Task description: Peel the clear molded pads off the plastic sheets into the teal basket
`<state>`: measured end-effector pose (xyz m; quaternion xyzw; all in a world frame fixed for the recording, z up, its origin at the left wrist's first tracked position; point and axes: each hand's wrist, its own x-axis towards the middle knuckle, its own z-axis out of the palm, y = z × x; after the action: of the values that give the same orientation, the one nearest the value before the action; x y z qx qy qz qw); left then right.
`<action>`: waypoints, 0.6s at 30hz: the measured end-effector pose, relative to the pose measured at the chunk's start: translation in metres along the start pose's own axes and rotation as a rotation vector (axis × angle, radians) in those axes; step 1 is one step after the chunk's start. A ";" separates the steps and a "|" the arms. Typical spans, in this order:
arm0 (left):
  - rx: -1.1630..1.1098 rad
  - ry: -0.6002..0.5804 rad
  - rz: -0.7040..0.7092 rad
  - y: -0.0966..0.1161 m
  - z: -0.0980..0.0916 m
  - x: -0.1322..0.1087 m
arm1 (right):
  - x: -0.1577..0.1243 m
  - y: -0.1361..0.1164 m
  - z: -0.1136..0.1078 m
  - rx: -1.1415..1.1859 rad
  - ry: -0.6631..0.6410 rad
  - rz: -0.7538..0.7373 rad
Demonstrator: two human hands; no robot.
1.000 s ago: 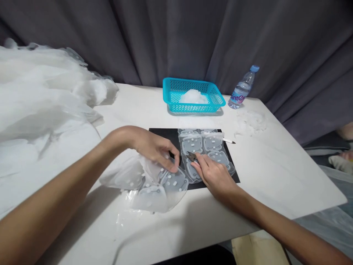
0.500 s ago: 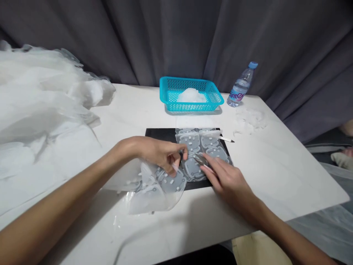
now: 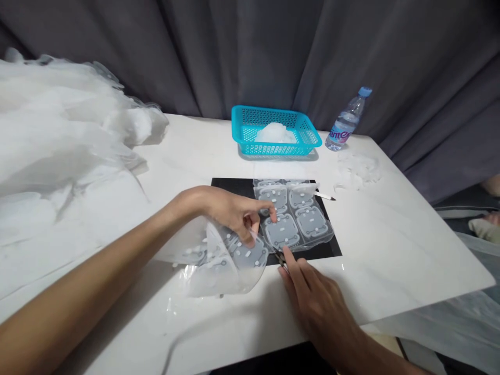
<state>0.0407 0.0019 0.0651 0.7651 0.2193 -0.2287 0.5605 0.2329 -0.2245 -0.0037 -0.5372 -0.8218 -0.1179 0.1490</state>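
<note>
My left hand (image 3: 238,211) is closed, thumb and fingers pinching the edge of a clear plastic sheet (image 3: 219,284) printed with grey rounded-square patterns. Its index finger presses on the sheet's flat part (image 3: 283,232), which lies over a black mat (image 3: 234,184). Left of that, the sheet is folded and crumpled. My right hand (image 3: 314,294) is closed around small metal snips (image 3: 280,259), mostly hidden by the fingers. The tips reach the sheet's near edge, just right of the part my left hand pinches.
A blue basket (image 3: 277,149) with white pieces inside stands at the back, beside a water bottle (image 3: 346,125). White film is heaped (image 3: 58,120) at left. A white pen-like tool (image 3: 325,196) and clear scraps (image 3: 357,169) lie at right. A curtain (image 3: 265,52) hangs behind.
My right hand has drawn the snips toward me, from over the printed patterns down to the sheet's near edge. My left hand keeps its pinch. The view has shifted slightly.
</note>
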 end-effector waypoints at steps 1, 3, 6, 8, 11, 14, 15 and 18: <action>0.002 -0.002 0.003 0.000 0.000 0.000 | 0.002 -0.001 0.001 -0.015 0.017 0.008; 0.005 -0.002 0.010 -0.001 0.000 0.000 | 0.006 -0.003 0.002 -0.046 0.043 -0.006; 0.003 0.004 0.006 0.000 0.000 -0.001 | 0.012 -0.004 0.001 -0.097 0.050 -0.076; -0.004 0.007 -0.010 0.003 0.000 -0.002 | 0.017 -0.003 0.002 -0.115 0.050 -0.108; -0.016 0.002 -0.026 0.005 0.000 -0.004 | 0.025 -0.002 0.007 -0.126 0.083 -0.097; -0.030 0.001 -0.033 0.005 -0.001 -0.006 | 0.030 -0.002 0.011 -0.121 0.094 -0.094; -0.031 0.003 -0.039 0.005 -0.001 -0.006 | 0.031 -0.001 0.011 -0.118 0.094 -0.100; -0.024 0.010 -0.066 0.006 -0.001 -0.007 | 0.033 0.000 0.011 -0.121 0.100 -0.129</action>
<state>0.0387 0.0008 0.0747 0.7518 0.2501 -0.2405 0.5608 0.2190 -0.1933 -0.0014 -0.4847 -0.8375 -0.2036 0.1492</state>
